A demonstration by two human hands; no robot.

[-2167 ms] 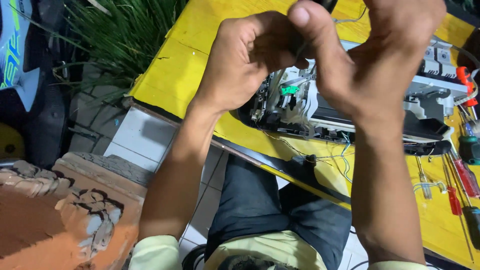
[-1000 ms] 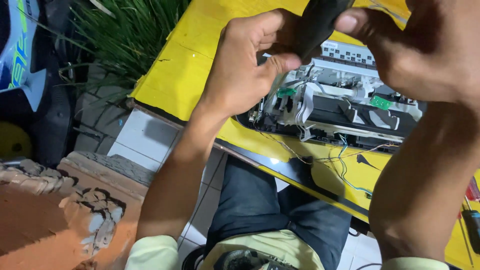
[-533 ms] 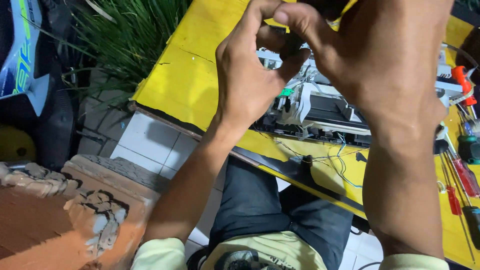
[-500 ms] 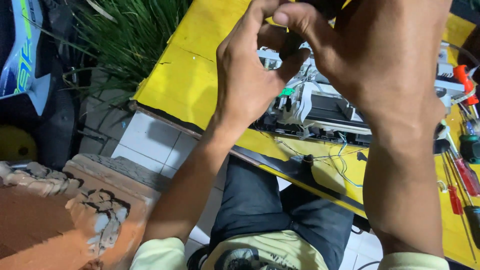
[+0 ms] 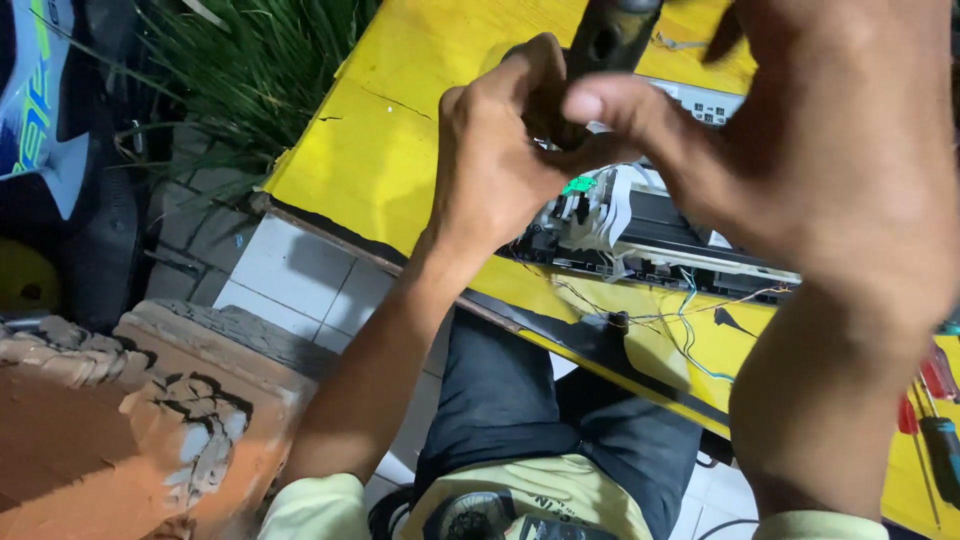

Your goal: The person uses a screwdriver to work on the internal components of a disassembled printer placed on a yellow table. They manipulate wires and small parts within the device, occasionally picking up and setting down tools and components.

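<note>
Both hands are pinching a dark cylindrical part at twelve o'clock: left hand fingers curled shut, right hand thumb pressing. Below, the opened grey printer mechanism is lying stripped, wires loose, unassembled.

Between the hands, the dark part looks like matt plastic. Below them, the yellow tabletop is smooth painted board, cracked; the opened device shows plastic and metal.

A dark cylindrical part is gripped between the left hand and the right hand, raised above an opened printer mechanism with loose wires on the yellow worktop.
</note>
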